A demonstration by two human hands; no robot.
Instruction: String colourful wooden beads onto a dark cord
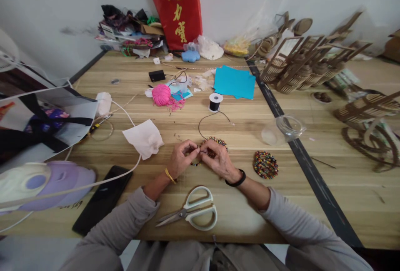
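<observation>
My left hand (182,157) and my right hand (221,162) meet over the table, fingertips nearly touching. Each pinches a thin black cord between thumb and forefinger. A small strand of colored beads (196,164) shows just below the fingertips, partly hidden by my left hand. Behind my right hand lies a coil of multicolored beads (221,142), mostly covered. Another beaded coil (265,165) rests to the right of my right wrist. Beyond the hands a spool of black cord (215,102) stands upright, with a loose length curving from it. White-handled scissors (200,210) lie partly open near my body.
A crumpled white tissue (144,138), a black phone (103,198) and a purple-and-white device (59,183) are on the left, crossed by a white cable. Pink yarn (161,95) and blue sheets (235,82) lie farther back. A clear container (286,129) and wooden models (303,69) stand right.
</observation>
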